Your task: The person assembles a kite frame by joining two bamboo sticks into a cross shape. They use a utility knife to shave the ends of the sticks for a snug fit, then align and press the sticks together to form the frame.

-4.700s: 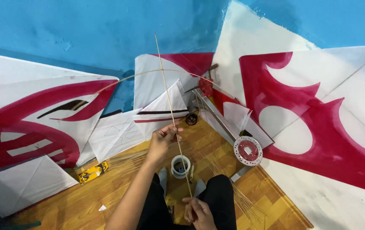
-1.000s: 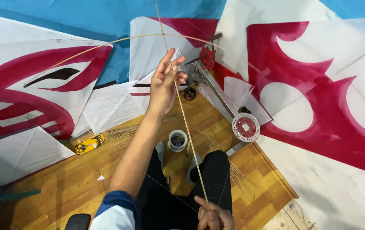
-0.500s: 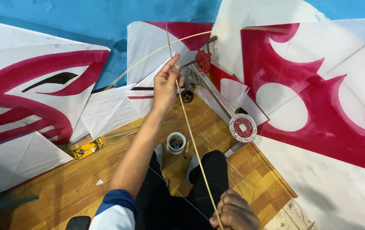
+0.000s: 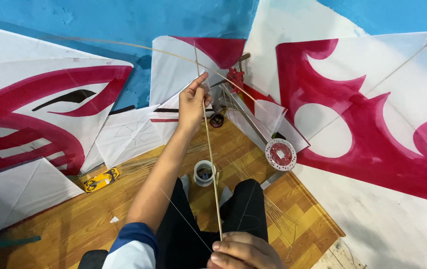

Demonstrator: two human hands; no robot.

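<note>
My left hand [image 4: 192, 102] is raised in front of me and pinches a long thin bamboo stick [image 4: 210, 149] near its upper part, where a curved bamboo strip [image 4: 139, 48] crosses it. My right hand [image 4: 243, 251] grips the stick's lower end at the bottom of the view, above my knees in dark trousers. A thin thread [image 4: 183, 219] runs slantwise across my lap. On the wooden floor between my legs stands a small white cup [image 4: 204, 172].
Large white and red paper kites [image 4: 368, 124] lean on the blue wall [image 4: 124, 20] to the left, centre and right. A round white reel [image 4: 280, 154], a yellow tool [image 4: 99, 179], loose thin sticks [image 4: 278, 214] and a small dark roll [image 4: 217, 119] lie on the floor.
My left hand has closed its fingers on the stick and stayed high. My right hand has slid down to the stick's lower end.
</note>
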